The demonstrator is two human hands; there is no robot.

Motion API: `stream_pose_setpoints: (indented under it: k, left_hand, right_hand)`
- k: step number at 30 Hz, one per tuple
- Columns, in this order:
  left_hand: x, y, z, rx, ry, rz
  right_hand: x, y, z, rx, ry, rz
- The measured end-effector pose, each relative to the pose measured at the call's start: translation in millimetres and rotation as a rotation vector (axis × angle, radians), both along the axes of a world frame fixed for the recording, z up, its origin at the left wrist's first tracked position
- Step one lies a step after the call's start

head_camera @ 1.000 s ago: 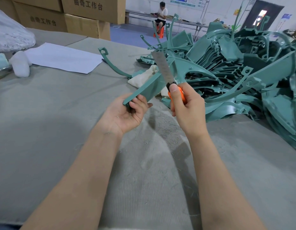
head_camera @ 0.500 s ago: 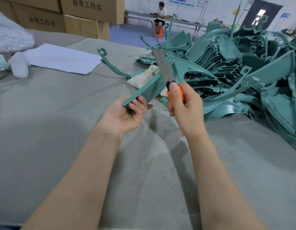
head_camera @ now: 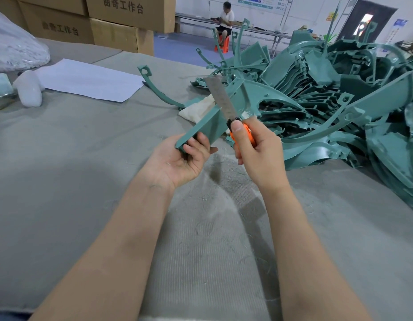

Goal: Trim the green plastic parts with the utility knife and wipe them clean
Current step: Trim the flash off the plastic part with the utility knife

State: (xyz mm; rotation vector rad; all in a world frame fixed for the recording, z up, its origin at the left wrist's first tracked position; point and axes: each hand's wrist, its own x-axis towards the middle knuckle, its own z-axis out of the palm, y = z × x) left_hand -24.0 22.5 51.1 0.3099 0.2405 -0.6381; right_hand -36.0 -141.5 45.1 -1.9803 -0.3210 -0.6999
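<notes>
Green plastic part (head_camera: pixel 212 126), gripped by left hand (head_camera: pixel 180 163), slants up-right; right hand (head_camera: pixel 261 156) grips utility knife (head_camera: pixel 224 105), blade up-left.

曲奇工作台 on upper cardboard box (head_camera: pixel 131 18), lower box (head_camera: pixel 59 34)

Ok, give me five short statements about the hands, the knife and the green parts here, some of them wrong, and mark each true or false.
1. The right hand grips the utility knife, blade extended. True.
2. The left hand holds nothing. False: it grips one end of a green part.
3. The pile of green parts lies to the person's left. False: it lies to the right.
4. A white sheet of paper lies on the table. True.
5. The cream cloth is in a hand. False: it lies on the table by the pile.
</notes>
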Motion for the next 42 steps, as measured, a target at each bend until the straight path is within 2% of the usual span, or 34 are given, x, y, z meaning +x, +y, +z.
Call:
stream_pose_setpoints:
  k: [6, 10, 13, 16, 20, 25, 32, 42]
  left_hand:
    - [3, 0, -1, 0.002, -0.014, 0.013]
    - [2, -3, -1, 0.17, -0.13, 0.075]
    - [-2, -2, 0, 0.238, -0.191, 0.096]
    - [-2, -2, 1, 0.186, -0.165, 0.04]
    - [0, -2, -1, 0.05, -0.06, 0.017]
    - [2, -1, 0, -0.093, -0.015, 0.007]
    - [-2, 0, 1, 0.036, 0.002, 0.046]
    - [-1, 0, 4, 0.03, 0.008, 0.135]
  right_hand:
    - [-2, 4, -1, -0.049, 0.032, 0.049]
    - [-6, 17, -5, -0.204, 0.071, 0.123]
    - [-7, 19, -6, -0.227, 0.094, 0.15]
    - [-7, 17, -4, -0.132, 0.072, 0.127]
    - [-4, 8, -1, -0.003, 0.014, -0.004]
    - [-2, 7, -4, -0.004, -0.008, -0.075]
    - [-5, 14, -3, -0.003, 0.001, -0.04]
    - [-5, 13, -1, 0.01, -0.002, -0.077]
